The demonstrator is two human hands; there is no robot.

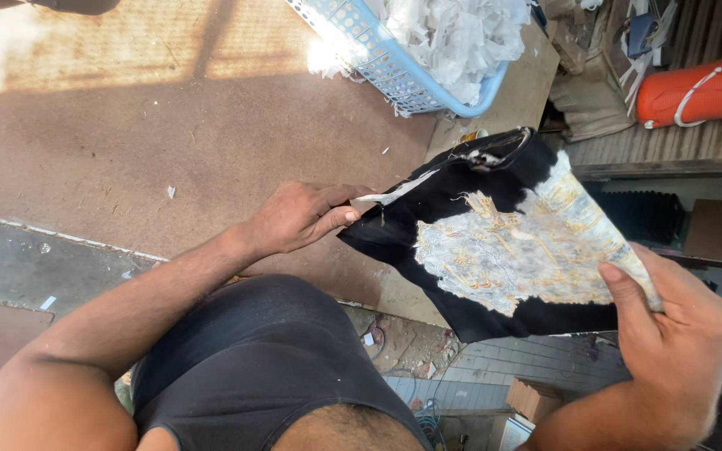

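Holding a black fabric piece with a pale gold-and-white print stretched above the near right edge of the brown board counter, the left hand pinches its left edge while the right hand grips its right end. A blue plastic basket of white scraps sits far behind.

We see the person from above, wearing a dark charcoal sleeveless top of smooth, slightly stretchy cloth. Its hem rides up at the lower edge of the head view, leaving a strip of bare belly. Both arms are bare from shoulder to wrist: no sleeves, watch, bands or gloves. The left hand and right hand carry no rings that we can make out; fingernails are short
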